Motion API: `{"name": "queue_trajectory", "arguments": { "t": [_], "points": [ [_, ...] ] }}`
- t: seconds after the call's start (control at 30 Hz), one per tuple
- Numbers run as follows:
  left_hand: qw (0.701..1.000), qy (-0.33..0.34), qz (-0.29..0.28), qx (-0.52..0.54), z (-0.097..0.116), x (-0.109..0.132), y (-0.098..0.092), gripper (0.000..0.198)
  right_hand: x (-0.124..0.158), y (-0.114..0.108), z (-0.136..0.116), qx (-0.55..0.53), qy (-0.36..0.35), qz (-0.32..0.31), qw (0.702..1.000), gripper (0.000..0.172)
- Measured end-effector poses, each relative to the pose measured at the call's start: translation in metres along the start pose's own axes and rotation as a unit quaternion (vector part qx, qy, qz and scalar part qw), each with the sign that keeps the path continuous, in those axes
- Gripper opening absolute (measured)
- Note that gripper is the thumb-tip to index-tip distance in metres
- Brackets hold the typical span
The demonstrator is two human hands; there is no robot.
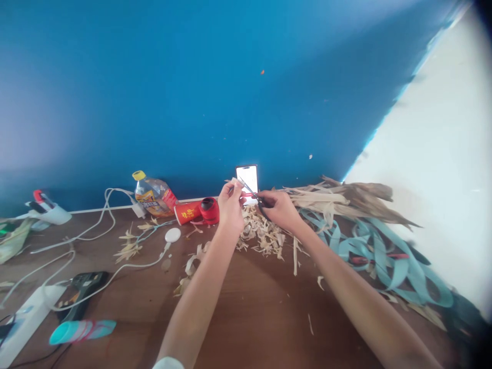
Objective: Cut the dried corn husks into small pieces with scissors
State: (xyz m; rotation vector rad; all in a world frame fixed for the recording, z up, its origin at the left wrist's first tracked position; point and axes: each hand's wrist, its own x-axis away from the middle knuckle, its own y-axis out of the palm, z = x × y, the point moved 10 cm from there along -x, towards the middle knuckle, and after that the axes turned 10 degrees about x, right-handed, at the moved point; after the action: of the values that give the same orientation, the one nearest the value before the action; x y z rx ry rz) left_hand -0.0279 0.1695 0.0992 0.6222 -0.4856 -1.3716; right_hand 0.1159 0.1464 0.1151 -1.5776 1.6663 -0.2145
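My left hand (229, 204) is raised over the brown table (261, 307), fingers pinched on a small strip of dried husk (234, 182). My right hand (280, 207) is closed round the handles of a pair of scissors (250, 192), whose blades point up-left toward the strip and touch it. Below both hands lies a heap of pale husk cuttings (261, 233). A lit phone (247, 179) leans against the blue wall just behind my hands.
Dried corn husks (346, 200) and teal ribbon (384, 256) fill the right side. A red paper cup (187, 212), red tape roll (209, 209) and plastic bottle (154, 196) lie left of my hands. White cables (96, 225), a power strip (26, 320) and a glue gun (82, 287) lie at left.
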Motion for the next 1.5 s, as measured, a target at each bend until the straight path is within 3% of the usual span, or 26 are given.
{"name": "queue_trajectory", "arguments": {
  "t": [0.33, 0.9, 1.27, 1.5],
  "points": [
    [0.999, -0.025, 0.010, -0.020, -0.013, 0.006, 0.002, 0.032, 0.000, -0.005, -0.005, 0.011, 0.001, 0.000, 1.000, 0.036],
    [0.999, -0.035, 0.015, 0.007, -0.015, 0.008, 0.001, 0.032, -0.002, -0.001, -0.002, 0.031, -0.017, -0.005, 0.999, 0.033],
    [0.994, 0.033, -0.006, -0.105, 0.000, 0.003, 0.000, 0.026, -0.002, -0.002, 0.003, 0.021, -0.002, -0.004, 1.000, 0.033],
    [0.990, 0.043, -0.015, -0.131, 0.010, 0.007, 0.006, 0.024, -0.002, -0.001, 0.004, 0.009, -0.012, -0.005, 1.000, 0.036]
  ]
}}
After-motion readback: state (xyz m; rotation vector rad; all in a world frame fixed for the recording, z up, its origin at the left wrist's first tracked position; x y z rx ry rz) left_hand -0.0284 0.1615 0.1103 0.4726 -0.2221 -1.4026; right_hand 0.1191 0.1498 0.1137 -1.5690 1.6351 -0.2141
